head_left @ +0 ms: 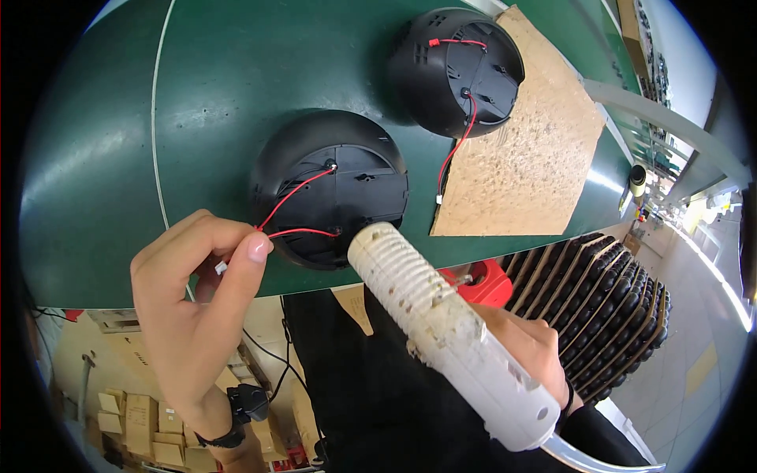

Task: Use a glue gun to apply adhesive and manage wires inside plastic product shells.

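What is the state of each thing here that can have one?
Left hand: pinching the near wires
Right hand: closed on the white tool
White tool: held, tilted; on or off unclear
Near wires: pinched, white plug unconnected
Near housing: wired face showing
Far housing: wired face showing, untouched
Far wires: loose, ends unconnected
Cardboard: flat, stained

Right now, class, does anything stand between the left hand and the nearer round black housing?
Nothing visible does: the left hand pinches red wires running from the nearer round black housing. The white ribbed tool in the right hand overlaps that housing's lower-right edge in view; whether they touch is unclear.
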`<action>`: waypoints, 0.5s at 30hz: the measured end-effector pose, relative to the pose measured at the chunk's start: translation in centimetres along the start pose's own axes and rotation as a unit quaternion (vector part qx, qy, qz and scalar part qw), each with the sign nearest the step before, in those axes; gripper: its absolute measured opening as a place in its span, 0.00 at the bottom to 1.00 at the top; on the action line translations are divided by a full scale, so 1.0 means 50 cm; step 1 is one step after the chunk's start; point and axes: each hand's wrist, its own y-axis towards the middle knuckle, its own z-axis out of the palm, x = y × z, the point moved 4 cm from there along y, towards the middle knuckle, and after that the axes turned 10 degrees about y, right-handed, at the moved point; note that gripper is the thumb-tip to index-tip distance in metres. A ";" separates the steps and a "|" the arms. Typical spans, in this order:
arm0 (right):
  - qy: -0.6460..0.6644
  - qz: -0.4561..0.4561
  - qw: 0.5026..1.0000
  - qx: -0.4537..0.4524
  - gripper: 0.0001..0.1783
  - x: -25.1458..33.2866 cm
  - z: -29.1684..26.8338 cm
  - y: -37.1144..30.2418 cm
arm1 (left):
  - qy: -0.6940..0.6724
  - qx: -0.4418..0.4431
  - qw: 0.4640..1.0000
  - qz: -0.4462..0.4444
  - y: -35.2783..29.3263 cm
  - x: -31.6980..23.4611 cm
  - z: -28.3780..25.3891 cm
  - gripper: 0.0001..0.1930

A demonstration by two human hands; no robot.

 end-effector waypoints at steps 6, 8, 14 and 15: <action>0.052 0.047 0.998 0.003 0.23 0.023 -0.024 -0.016 | -0.033 -0.107 0.992 0.063 -0.019 0.031 0.007 0.02; 0.002 -0.018 0.999 -0.031 0.22 -0.010 -0.016 -0.042 | -0.166 -0.190 0.968 0.008 -0.023 0.097 0.027 0.08; 0.168 0.068 0.964 -0.194 0.22 -0.129 -0.091 -0.127 | -0.026 -0.121 0.992 0.030 -0.076 0.161 0.100 0.41; 0.213 0.073 0.928 -0.296 0.15 -0.164 -0.114 -0.123 | -0.014 -0.116 0.992 0.054 -0.079 0.140 0.115 0.50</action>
